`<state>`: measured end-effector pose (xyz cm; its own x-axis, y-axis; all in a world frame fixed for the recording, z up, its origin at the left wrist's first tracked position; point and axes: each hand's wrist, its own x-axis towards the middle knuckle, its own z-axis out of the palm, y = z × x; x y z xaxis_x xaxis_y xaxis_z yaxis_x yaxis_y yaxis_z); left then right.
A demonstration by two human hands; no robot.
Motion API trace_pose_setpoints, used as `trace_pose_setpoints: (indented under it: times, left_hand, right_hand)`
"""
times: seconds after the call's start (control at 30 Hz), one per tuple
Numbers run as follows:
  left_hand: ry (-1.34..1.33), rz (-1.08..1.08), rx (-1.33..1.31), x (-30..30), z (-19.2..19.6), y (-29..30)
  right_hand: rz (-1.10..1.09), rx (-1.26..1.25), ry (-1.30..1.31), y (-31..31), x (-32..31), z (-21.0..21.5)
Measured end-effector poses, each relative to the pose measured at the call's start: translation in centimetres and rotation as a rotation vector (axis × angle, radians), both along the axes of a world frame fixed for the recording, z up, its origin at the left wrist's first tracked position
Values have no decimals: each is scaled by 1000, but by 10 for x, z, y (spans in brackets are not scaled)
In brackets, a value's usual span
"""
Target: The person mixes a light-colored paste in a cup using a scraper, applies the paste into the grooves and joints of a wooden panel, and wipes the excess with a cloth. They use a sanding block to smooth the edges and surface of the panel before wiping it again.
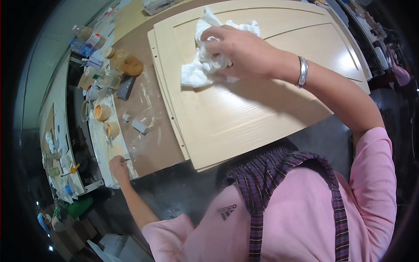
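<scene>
— Brown worktop (163, 150), cream panel (244, 113) lying on it. Nearest hand?
— Left hand (118, 168): well left of the panel's near corner, fingers closed on a small dark item (125, 160), kind unclear.
— Farther?
— Right hand (233, 51) grasps bunched white cloth (198, 75) atop the panel, toward its far-left part. Cloth looks light, soft: gather by the middle.
— Panel?
— Probably stiff, heavyish, easily scuffed; best taken at opposite edges.

Our matt, wrinkled white cloth (194, 75) on a smooth, glossy, wood-grained panel (209, 114), our bracelet (302, 72) shiny metal.
</scene>
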<state>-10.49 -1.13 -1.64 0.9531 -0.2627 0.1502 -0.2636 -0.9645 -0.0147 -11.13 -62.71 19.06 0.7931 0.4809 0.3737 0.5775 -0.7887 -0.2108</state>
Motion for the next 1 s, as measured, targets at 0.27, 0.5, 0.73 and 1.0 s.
trace_pose_setpoints:
  times: [0.27, 0.5, 0.73, 1.0]
  left_hand:
    - [-238, 180, -1191, -31, 105, -156]
    - [267, -828, -923, -111, 192, -459]
    - [248, -828, -760, -112, 185, -499]
    - [218, -738, -751, -125, 188, -504]
  right_hand:
    - [-346, 156, -181, -116, -63, 32]
    - [-607, 200, -24, -159, -160, -10]
    - [-602, 432, -167, -157, -181, -35]
    - [-550, 415, -111, -163, -184, -34]
